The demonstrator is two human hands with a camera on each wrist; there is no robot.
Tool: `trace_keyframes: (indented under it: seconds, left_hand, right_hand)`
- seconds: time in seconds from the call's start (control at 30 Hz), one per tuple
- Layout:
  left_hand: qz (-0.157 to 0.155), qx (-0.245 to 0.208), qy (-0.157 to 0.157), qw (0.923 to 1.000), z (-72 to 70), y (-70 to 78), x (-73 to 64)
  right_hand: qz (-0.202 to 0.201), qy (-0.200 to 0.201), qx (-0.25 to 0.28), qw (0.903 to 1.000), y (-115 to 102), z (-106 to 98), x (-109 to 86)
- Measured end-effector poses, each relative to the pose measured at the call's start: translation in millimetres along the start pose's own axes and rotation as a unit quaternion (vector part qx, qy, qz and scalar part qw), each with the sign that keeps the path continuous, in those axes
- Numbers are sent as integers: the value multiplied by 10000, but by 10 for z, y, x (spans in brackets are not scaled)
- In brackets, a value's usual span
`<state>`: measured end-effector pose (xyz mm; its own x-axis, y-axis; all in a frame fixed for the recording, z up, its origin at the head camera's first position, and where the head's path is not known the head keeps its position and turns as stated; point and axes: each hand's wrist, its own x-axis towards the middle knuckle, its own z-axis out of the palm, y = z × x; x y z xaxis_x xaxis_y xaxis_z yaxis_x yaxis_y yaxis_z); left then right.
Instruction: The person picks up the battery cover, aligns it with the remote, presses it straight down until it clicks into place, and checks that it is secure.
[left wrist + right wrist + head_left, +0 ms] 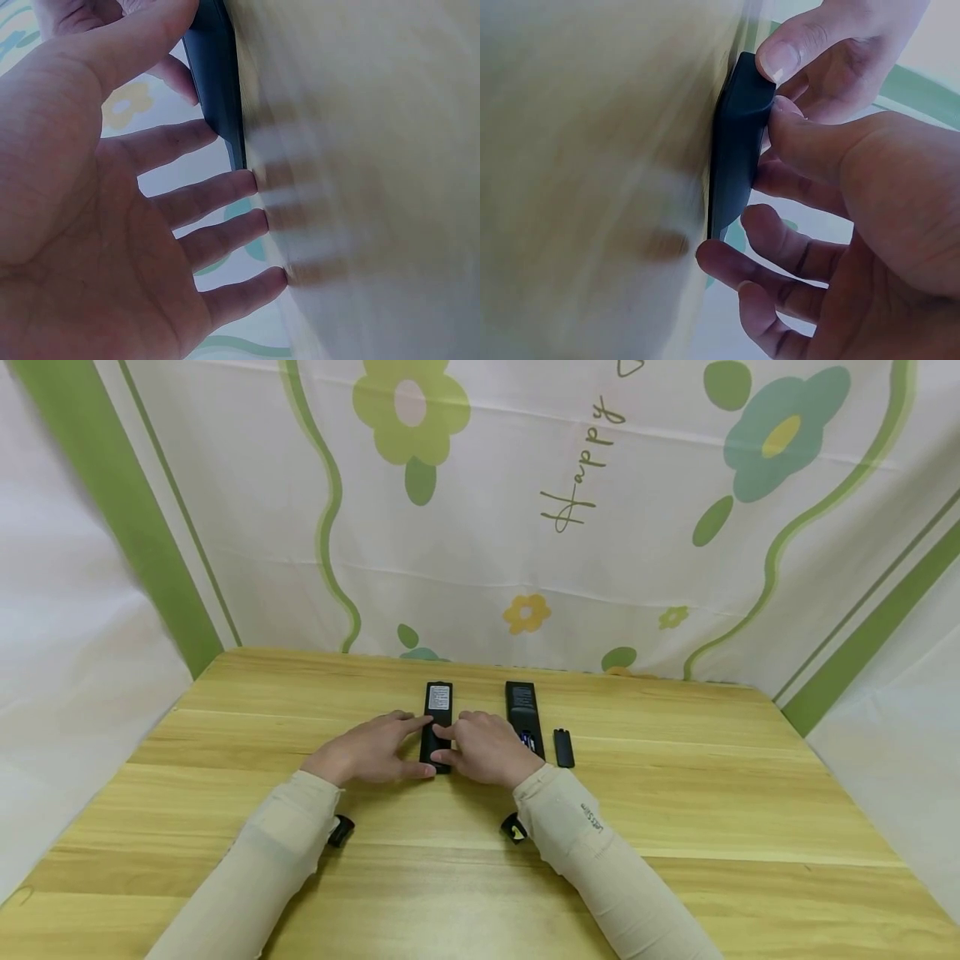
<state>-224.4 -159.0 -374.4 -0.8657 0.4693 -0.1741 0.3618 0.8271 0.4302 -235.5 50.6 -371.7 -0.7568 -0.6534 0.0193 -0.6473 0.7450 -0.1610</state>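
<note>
A black remote control (438, 698) lies back side up on the table, a white label at its far end. My left hand (375, 748) reaches it from the left, thumb at the near end and index finger at the side; its other fingers stretch straight to the tabletop in the left wrist view. From the right, my right hand (483, 745) holds the remote's near part with thumb and bent index finger. In the right wrist view both thumbs meet close together at the end of the remote (739, 150). The right hand's remaining fingers are bent beside it.
A second black remote (522, 697) lies to the right, its battery bay uncovered and blue batteries (528, 741) showing, partly behind my right hand. Beside it rests a loose black battery cover (564, 748). A patterned curtain (480, 543) hangs behind the wooden table (697, 810).
</note>
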Motion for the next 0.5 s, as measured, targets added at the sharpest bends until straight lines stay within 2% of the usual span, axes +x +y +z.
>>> trace_keyframes:
  seconds: [0.13, 0.33, 0.5]
  left_hand:
    - [9, -8, 6, 10000, 3, 2, 3]
    - [-9, -20, -13, 10000, 2, 9, 6]
    - [-21, -44, -12, 10000, 0, 13, -1]
  right_hand:
    - [91, 48, 142, 9998, 0, -1, -5]
    - [542, 180, 731, 9957, 15, 27, 20]
    - [661, 262, 773, 9945, 20, 51, 29]
